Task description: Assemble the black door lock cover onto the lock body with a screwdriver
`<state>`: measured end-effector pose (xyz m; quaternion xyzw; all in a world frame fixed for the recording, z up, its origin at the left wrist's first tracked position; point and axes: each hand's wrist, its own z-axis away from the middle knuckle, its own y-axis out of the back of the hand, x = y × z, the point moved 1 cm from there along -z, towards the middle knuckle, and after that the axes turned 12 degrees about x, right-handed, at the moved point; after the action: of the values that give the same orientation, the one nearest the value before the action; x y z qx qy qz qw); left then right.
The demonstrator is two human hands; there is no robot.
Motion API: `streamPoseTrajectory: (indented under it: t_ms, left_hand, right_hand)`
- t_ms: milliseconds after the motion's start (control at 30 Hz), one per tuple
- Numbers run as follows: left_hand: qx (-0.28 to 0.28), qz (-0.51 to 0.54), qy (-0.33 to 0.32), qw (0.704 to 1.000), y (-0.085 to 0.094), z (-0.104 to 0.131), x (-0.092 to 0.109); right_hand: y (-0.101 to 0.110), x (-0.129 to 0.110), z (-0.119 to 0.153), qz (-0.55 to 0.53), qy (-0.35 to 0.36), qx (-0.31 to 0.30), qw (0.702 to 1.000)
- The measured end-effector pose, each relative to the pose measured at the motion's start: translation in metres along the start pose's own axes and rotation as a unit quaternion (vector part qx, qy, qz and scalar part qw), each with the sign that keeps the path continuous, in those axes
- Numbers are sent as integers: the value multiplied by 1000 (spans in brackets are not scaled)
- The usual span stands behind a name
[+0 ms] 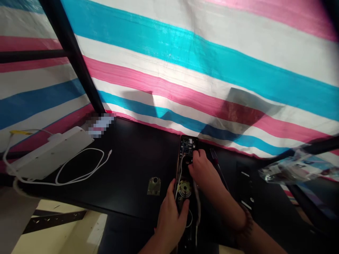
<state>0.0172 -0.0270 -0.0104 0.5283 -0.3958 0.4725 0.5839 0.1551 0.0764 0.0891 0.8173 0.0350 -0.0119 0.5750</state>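
A long, narrow black device housing point(185, 165) lies open on the black table, with a circuit board point(188, 145) at its far end and a round metal part point(184, 189) near its middle. White wires point(180, 173) run along it. My left hand point(172, 211) grips the near part of the housing, thumb on one side and fingers on the other. Just below the circuit board, my right hand point(201, 165) has its fingers pinched together at the right edge; whatever they hold is hidden. A small metal plate point(154, 186) lies to the left.
A white power strip point(53, 152) with a white cable point(102, 164) occupies the left. Right of the housing are a screwdriver point(214, 155), a dark panel point(245, 190) and clear plastic bags point(288, 167). A striped sheet point(169, 70) hangs behind.
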Motion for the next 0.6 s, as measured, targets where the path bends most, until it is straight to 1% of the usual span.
streamPoseTrajectory:
  t_ms: [67, 167, 233, 333, 400, 467, 533, 600]
  left_hand:
    - [7, 0, 1, 1000, -1, 0, 1]
    - [9, 2, -13, 1000, -2, -2, 3]
    - [10, 1, -25, 1000, -1, -6, 5]
    - [14, -10, -32, 999, 0, -12, 9]
    - [10, -32, -31, 999, 0, -15, 13]
    - [4, -59, -31, 998, -1, -18, 17]
    - [-1, -74, -32, 997, -2, -21, 20]
    - [0, -71, -35, 997, -3, -23, 23]
  right_hand:
    - [-1, 0, -4, 15, 12, -1, 1000]
    - [-5, 9, -7, -1, 36, 2, 999]
    - [-10, 17, -6, -11, 46, 23, 999]
    - [-23, 26, -3, -41, 57, 91, 993]
    - [-33, 30, -1, -77, 63, 140, 985]
    - [-38, 32, -1, -107, 68, 183, 975]
    - [-34, 32, -4, -122, 79, 229, 962]
    - [-17, 31, -10, -130, 89, 284, 946]
